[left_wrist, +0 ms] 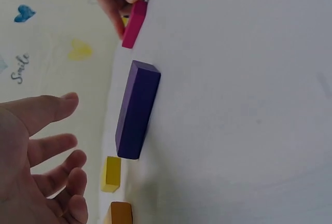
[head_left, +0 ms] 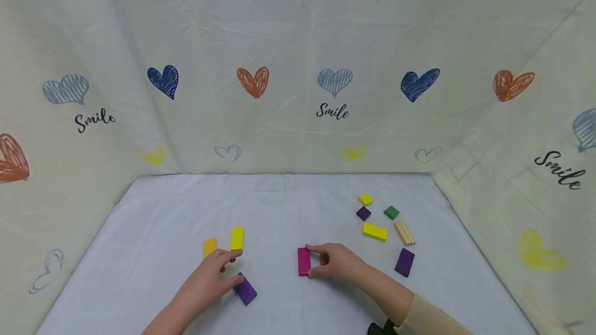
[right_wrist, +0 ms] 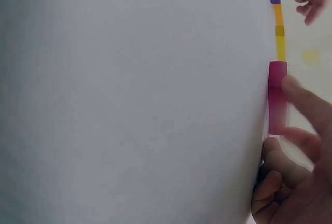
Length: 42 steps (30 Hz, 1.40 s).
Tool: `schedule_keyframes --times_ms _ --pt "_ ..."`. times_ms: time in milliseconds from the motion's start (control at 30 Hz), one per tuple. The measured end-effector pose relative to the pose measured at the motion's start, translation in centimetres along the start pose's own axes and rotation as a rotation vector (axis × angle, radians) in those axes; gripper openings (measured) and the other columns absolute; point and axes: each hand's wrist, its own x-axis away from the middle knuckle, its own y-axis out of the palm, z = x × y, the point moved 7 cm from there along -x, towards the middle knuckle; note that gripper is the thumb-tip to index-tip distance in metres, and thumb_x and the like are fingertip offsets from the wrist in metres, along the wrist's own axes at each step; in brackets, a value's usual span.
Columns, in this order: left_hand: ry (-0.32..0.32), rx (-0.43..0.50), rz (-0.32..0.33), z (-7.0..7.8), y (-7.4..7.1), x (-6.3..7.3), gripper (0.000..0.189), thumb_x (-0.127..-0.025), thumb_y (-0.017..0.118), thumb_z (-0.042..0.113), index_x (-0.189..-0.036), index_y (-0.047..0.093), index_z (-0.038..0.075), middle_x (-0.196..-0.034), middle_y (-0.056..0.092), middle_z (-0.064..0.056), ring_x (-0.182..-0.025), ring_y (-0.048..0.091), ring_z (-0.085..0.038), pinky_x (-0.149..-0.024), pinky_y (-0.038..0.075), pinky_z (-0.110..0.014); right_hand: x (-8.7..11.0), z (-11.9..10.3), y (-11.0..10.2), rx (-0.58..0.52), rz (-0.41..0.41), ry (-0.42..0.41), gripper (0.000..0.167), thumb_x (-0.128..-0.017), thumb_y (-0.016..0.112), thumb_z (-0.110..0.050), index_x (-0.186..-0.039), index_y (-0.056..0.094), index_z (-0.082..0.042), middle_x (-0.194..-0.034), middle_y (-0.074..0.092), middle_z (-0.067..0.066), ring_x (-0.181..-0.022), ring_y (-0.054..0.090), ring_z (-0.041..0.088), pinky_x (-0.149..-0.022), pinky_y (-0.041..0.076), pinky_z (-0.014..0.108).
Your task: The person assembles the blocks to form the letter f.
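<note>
My right hand [head_left: 339, 263] pinches a magenta block [head_left: 304, 262], with the thumb at its near end and the index finger at its far end. The other fingers of that hand are curled in. My left hand [head_left: 208, 279] hovers with spread fingers beside a purple block [left_wrist: 139, 111], and a gap shows between them in the left wrist view. Just beyond the left fingertips lies a yellow block [head_left: 237, 238]. An orange block [head_left: 209, 246] is partly hidden behind that hand.
At the right lie a yellow cube [head_left: 365, 199], a dark purple cube [head_left: 363, 213], a green cube [head_left: 391, 212], a long yellow block [head_left: 374, 231], a ribbed wooden piece [head_left: 404, 233] and a dark purple block [head_left: 404, 262]. A heart-printed cloth [head_left: 288, 133] hangs behind the white table [head_left: 279, 206].
</note>
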Motion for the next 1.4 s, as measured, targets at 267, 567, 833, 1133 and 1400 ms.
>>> schedule_keyframes --times_ms 267,567,833,1133,1400 --pt "-0.069 -0.039 -0.057 -0.7 1.4 1.2 0.069 -0.077 0.082 0.047 -0.135 0.061 0.015 -0.122 0.056 -0.003 -0.094 0.057 -0.017 -0.082 0.053 -0.042 0.1 0.1 0.0 0.013 0.005 0.002 0.067 -0.079 0.083 -0.037 -0.140 0.059 -0.025 -0.076 0.054 -0.002 -0.073 0.049 0.014 -0.059 0.040 0.024" --pt "-0.085 -0.079 -0.089 -1.1 3.0 1.6 0.081 -0.071 0.084 0.050 -0.136 0.059 0.010 -0.125 0.055 -0.009 -0.108 0.059 -0.026 -0.095 0.047 -0.055 0.0 0.2 0.1 0.017 0.005 0.013 0.066 -0.079 0.082 -0.039 -0.140 0.059 -0.027 -0.075 0.054 -0.003 -0.073 0.049 0.013 -0.059 0.040 0.024" --pt "-0.055 -0.092 -0.102 -0.7 3.6 1.5 0.085 -0.069 0.086 0.051 -0.137 0.057 0.010 -0.124 0.054 -0.010 -0.101 0.057 -0.020 -0.094 0.049 -0.051 0.1 0.1 0.0 0.023 0.015 0.013 0.066 -0.079 0.083 -0.037 -0.140 0.059 -0.027 -0.075 0.053 -0.002 -0.072 0.048 0.013 -0.058 0.039 0.024" --pt "-0.009 -0.118 -0.096 0.0 3.4 1.4 0.080 -0.073 0.086 0.043 -0.139 0.056 0.009 -0.120 0.054 -0.005 -0.096 0.053 -0.015 -0.090 0.051 -0.045 0.0 0.3 0.0 0.037 0.009 0.031 0.066 -0.079 0.082 -0.039 -0.140 0.058 -0.028 -0.074 0.054 -0.003 -0.072 0.049 0.013 -0.058 0.039 0.023" --pt "0.113 -0.154 0.028 1.5 2.5 1.0 0.076 -0.074 0.085 0.039 -0.139 0.057 0.013 -0.121 0.055 0.002 -0.108 0.055 -0.015 -0.091 0.051 -0.041 0.1 0.1 0.1 0.026 0.009 0.027 0.066 -0.080 0.083 -0.036 -0.140 0.058 -0.027 -0.075 0.054 -0.002 -0.071 0.048 0.013 -0.058 0.039 0.023"
